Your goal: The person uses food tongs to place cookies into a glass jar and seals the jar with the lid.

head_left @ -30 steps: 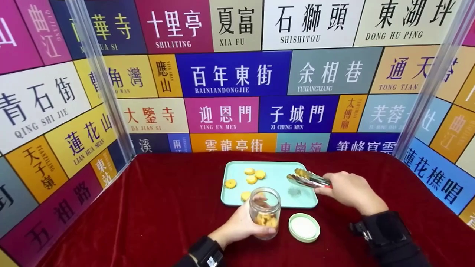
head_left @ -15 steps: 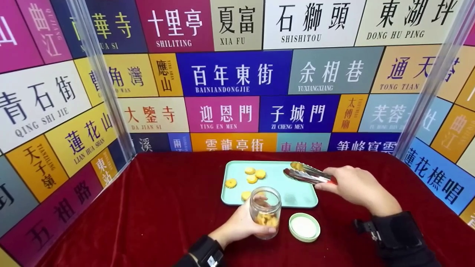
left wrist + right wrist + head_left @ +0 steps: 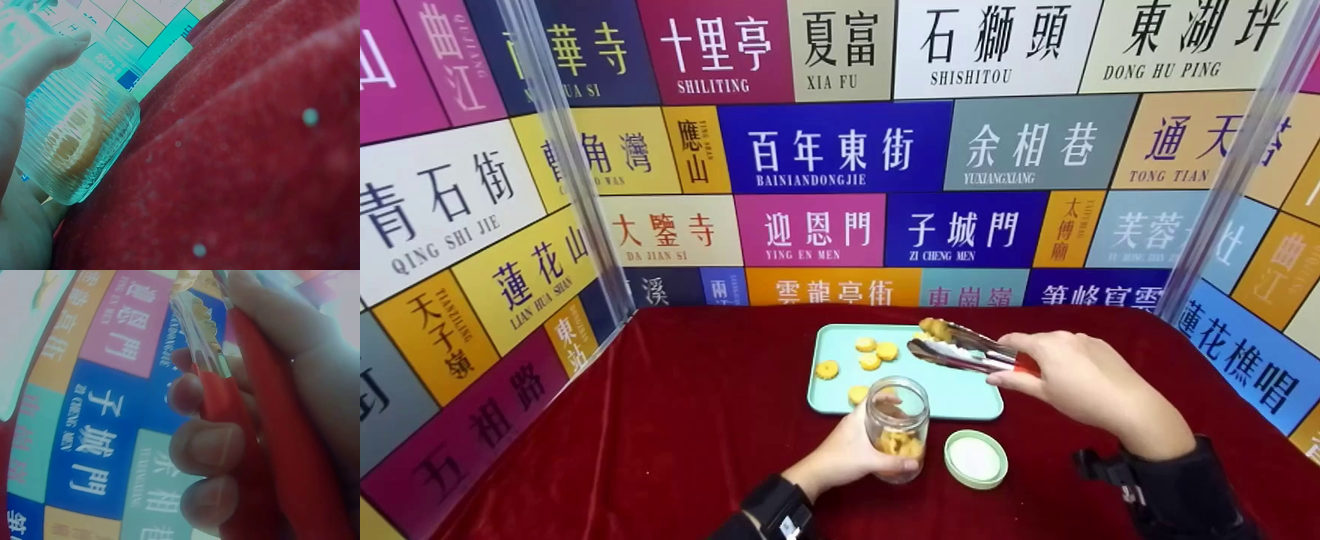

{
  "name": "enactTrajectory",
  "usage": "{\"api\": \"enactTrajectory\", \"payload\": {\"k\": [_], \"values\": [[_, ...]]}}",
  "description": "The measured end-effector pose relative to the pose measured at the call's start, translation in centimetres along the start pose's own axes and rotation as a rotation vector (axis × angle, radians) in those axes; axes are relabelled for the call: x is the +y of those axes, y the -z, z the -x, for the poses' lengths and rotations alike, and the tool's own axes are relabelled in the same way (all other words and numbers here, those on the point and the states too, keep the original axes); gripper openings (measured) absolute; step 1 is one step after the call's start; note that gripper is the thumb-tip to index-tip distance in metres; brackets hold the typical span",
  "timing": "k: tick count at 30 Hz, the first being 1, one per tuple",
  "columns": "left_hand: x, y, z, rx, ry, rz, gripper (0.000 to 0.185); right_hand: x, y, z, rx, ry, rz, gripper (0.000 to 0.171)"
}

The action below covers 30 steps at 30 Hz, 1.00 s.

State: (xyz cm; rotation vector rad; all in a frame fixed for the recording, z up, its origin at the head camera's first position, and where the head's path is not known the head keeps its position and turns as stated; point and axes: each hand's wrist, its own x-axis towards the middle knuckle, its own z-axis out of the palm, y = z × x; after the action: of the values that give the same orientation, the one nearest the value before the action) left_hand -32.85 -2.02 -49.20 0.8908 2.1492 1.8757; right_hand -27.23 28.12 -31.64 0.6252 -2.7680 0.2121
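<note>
My left hand (image 3: 847, 454) grips a ribbed glass jar (image 3: 895, 427) standing on the red cloth, with several yellow biscuits inside; the left wrist view shows the jar (image 3: 79, 140) against my palm. My right hand (image 3: 1080, 382) grips metal tongs with red handles (image 3: 967, 349), whose tips hover above the mint-green tray's (image 3: 960, 394) far side. A yellow biscuit (image 3: 934, 328) looks to sit between the tong tips. The right wrist view shows my fingers curled round the tongs (image 3: 225, 399). Several biscuits (image 3: 870, 356) lie on the tray's left half.
The jar's round mint lid (image 3: 975, 459) lies upside down on the cloth right of the jar. Colourful sign panels wall the red table (image 3: 660, 420) on three sides, with clear posts at the back corners.
My right hand has lifted the tongs and carried them leftward over the tray. The jar and left hand have stayed in place.
</note>
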Motion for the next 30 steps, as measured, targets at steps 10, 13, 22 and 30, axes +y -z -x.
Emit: {"api": "enactTrajectory", "payload": {"k": [10, 13, 22, 30], "values": [[-0.2, 0.1, -0.1, -0.009, -0.022, 0.000, 0.089, -2.1, 0.2, 0.5, 0.009, 0.094, 0.010, 0.051], [-0.2, 0.1, -0.1, -0.011, -0.022, 0.007, 0.086, -2.4, -0.3, 0.3, -0.006, 0.124, 0.010, 0.049], [0.0, 0.1, -0.2, -0.021, -0.020, 0.005, 0.086, -2.6, -0.6, 0.2, -0.023, 0.156, 0.003, 0.036], [0.0, 0.1, -0.1, -0.015, -0.014, -0.018, 0.086, -2.6, -0.6, 0.2, -0.024, 0.170, 0.003, 0.034]]}}
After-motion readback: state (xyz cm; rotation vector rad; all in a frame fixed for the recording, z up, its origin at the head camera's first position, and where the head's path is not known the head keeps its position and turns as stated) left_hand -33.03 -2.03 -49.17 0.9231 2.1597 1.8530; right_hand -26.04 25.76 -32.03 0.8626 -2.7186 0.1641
